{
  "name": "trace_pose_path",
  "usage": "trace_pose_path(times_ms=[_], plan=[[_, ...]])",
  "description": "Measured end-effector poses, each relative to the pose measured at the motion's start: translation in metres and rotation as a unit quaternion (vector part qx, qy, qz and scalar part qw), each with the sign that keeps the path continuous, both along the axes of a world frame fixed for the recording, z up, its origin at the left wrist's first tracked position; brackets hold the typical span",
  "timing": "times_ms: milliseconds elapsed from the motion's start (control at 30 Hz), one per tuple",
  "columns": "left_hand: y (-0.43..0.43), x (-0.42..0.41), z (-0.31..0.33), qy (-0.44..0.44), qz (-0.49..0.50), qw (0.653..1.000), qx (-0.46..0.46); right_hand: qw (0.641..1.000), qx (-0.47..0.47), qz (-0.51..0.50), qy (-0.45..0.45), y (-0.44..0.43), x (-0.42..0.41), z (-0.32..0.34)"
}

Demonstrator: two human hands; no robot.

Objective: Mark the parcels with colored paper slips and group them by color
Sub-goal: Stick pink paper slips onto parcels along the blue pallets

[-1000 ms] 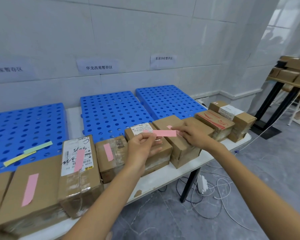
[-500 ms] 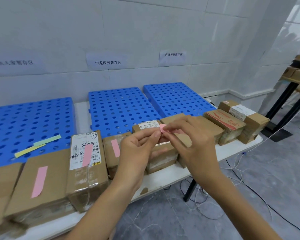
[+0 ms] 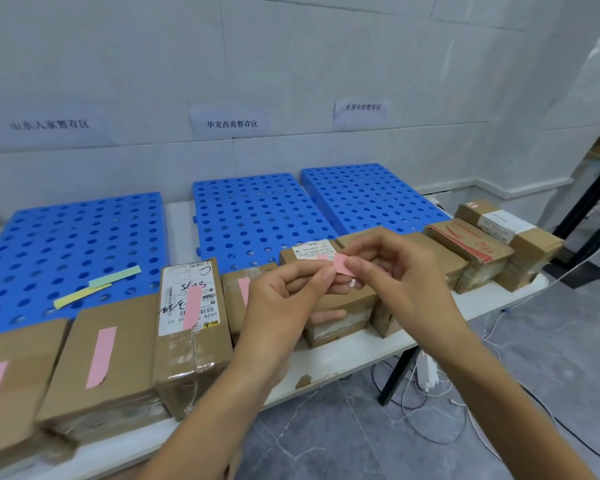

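Both hands were up over the row! The left hand (image 3: 284,303) and the right hand (image 3: 406,275) met above the front of the table (image 3: 361,355). Each had its fingers curled in, thumb and forefinger nipping the same pink slip (image 3: 343,263). It hung between them, just above the white-labelled parcel (image 3: 340,306).

Behind, the left blue pallet (image 3: 66,237) carried two loose strips, a green slip (image 3: 115,276) and a yellow slip (image 3: 82,295), touching at their ends. The middle pallet (image 3: 257,216) and right pallet (image 3: 368,199) lay side by side by the wall.

Along the front edge the cartons stood shoulder to shoulder. A plain parcel (image 3: 125,358) wore a pink strip on top, and so did the scribbled parcel (image 3: 194,355) beside it.

Now the hard parts. The far-left parcel (image 3: 11,386) was cut off by the frame. The small parcel (image 3: 234,296) showed only part of its pink strip beside the left hand. The right hand covered most of the carton behind it. How long the held slip ran, the fingers would not let me tell.
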State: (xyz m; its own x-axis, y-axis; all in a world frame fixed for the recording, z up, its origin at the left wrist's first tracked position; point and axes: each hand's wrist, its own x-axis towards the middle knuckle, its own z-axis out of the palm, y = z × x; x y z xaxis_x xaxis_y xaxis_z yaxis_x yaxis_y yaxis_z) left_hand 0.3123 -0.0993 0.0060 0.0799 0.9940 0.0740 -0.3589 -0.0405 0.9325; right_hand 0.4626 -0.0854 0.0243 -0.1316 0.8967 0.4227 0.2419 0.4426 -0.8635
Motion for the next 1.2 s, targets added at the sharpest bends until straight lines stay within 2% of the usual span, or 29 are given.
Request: trace_pose_path(times_ms=[100, 200, 533, 667, 867, 1000, 1200], plan=[[0.001, -0.002, 0.002, -0.019, -0.035, 0.999, -0.030, 0.999, -0.020, 0.013, 0.031, 0.001, 0.001, -0.001], [0.001, -0.004, 0.002, -0.003, -0.028, 0.999, -0.018, 0.998, -0.032, 0.020, 0.052, -0.002, 0.001, 0.000], [-0.001, -0.007, 0.008, 0.041, -0.014, 0.999, 0.028, 1.000, 0.005, -0.018, 0.014, -0.008, -0.005, 0.006], [-0.002, -0.007, 0.008, 0.051, 0.008, 0.998, 0.032, 0.999, 0.016, -0.031, 0.017, -0.011, -0.010, 0.005], [-0.004, 0.002, 0.009, 0.069, 0.084, 0.993, 0.041, 0.997, -0.002, -0.033, 0.063, -0.013, -0.020, 0.002], [-0.004, 0.004, 0.011, 0.076, 0.100, 0.991, 0.048, 0.995, -0.025, -0.030, 0.090, -0.014, -0.021, 0.003], [-0.010, -0.004, 0.016, 0.048, 0.033, 0.997, 0.044, 0.992, -0.052, -0.020, 0.116, -0.014, -0.015, 0.009]])
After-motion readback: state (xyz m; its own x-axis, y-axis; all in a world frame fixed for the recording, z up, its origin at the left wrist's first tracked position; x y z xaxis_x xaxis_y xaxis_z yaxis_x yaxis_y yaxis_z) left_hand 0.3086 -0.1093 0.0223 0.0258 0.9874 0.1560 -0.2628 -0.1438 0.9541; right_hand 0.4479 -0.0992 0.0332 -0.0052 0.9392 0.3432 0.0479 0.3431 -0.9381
